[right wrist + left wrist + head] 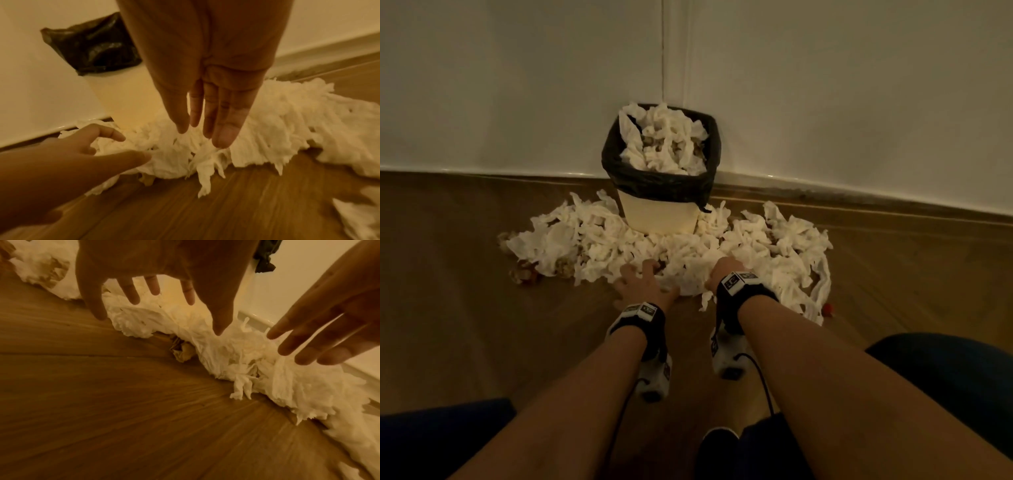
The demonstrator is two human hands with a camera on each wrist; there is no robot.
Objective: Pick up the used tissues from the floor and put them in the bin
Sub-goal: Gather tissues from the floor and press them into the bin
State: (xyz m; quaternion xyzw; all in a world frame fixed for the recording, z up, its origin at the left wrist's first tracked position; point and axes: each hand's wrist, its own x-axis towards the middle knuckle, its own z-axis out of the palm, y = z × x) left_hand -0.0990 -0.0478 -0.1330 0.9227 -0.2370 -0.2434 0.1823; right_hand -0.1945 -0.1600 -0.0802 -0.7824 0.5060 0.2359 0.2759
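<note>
Two hands, both at the near edge of the tissue heap. Left hand (642,286): fingers spread and straight, tips on or just above the tissues (681,253), nothing held. Right hand (724,270): fingers straight and close together, pointing down into the heap, tips touching the paper (whether any sheet is pinched, the wrist view does not show; none appears gripped). Each wrist carries a black band with a camera unit.

Tissues: white, crumpled, lying on the floor (465,308) in a wide arc around the front and both sides of the bin (661,212); some brownish scraps lie at the left fringe.

Bin: cream, upright, lined with a black bag (654,180) folded over its rim, standing in the corner against the white walls (517,85); heaped with tissues to the top.

Floor: brown wood planks.
</note>
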